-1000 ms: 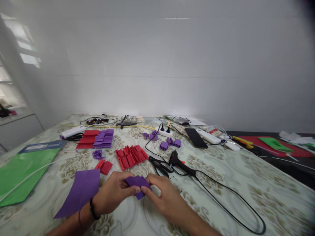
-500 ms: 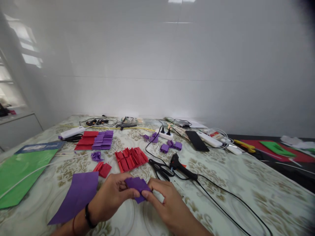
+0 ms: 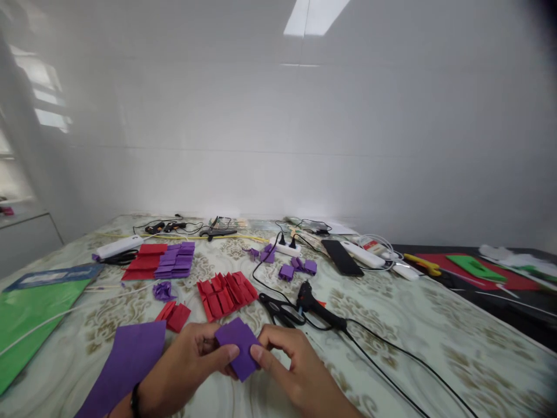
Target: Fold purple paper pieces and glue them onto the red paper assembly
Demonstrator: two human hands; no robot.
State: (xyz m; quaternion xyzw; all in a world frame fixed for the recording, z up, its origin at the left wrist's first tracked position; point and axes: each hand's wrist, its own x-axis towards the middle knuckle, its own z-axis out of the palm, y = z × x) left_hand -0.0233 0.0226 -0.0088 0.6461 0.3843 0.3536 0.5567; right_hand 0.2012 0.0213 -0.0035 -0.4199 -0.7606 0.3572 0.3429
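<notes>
Between my two hands is a small folded piece of purple paper (image 3: pixel 238 341), tilted so its flat face shows. My left hand (image 3: pixel 188 361) pinches its left edge, thumb on top and fingers curled behind. From the other side my right hand (image 3: pixel 292 361) grips the right edge with thumb and forefinger. A larger purple sheet (image 3: pixel 128 363) lies beside my left wrist, partly under the forearm. Just beyond my hands are folded red paper pieces (image 3: pixel 227 295), a smaller red piece (image 3: pixel 174 317) and black-handled scissors (image 3: pixel 281 312).
A black glue gun (image 3: pixel 319 307) lies right of the scissors, its cord running to the front right. Farther back are purple folded pieces (image 3: pixel 174 259), a white power strip (image 3: pixel 287 248) and a dark phone (image 3: pixel 342 257). Green sheets (image 3: pixel 39 316) lie at left.
The purple paper has turned in my hands and now shows more of its flat face. Both hands keep their pinch. The camera view has tilted up slightly.
</notes>
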